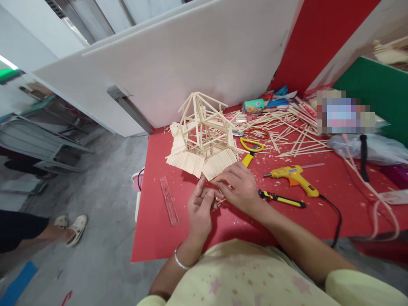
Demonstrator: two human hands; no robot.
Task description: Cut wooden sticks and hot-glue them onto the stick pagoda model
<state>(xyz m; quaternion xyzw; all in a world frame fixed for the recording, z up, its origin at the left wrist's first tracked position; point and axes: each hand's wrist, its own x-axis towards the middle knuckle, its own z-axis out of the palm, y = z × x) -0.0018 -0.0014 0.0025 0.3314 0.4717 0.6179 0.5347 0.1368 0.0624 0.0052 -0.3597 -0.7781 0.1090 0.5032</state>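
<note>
A small house model (201,136) built of thin wooden sticks stands on the red table (165,229). Just in front of it my left hand (199,210) and my right hand (239,187) meet. Both pinch a short thin wooden stick (221,199) between their fingertips, close to the model's lower roof edge. A silver bracelet sits on my left wrist.
A clear ruler (168,200) lies left of my hands. To the right are a yellow glue gun (295,176) with a black cord, a yellow-black cutter (282,199), yellow scissors (251,145) and several loose sticks (296,134). Another person's leg and sandals (70,227) are on the floor, left.
</note>
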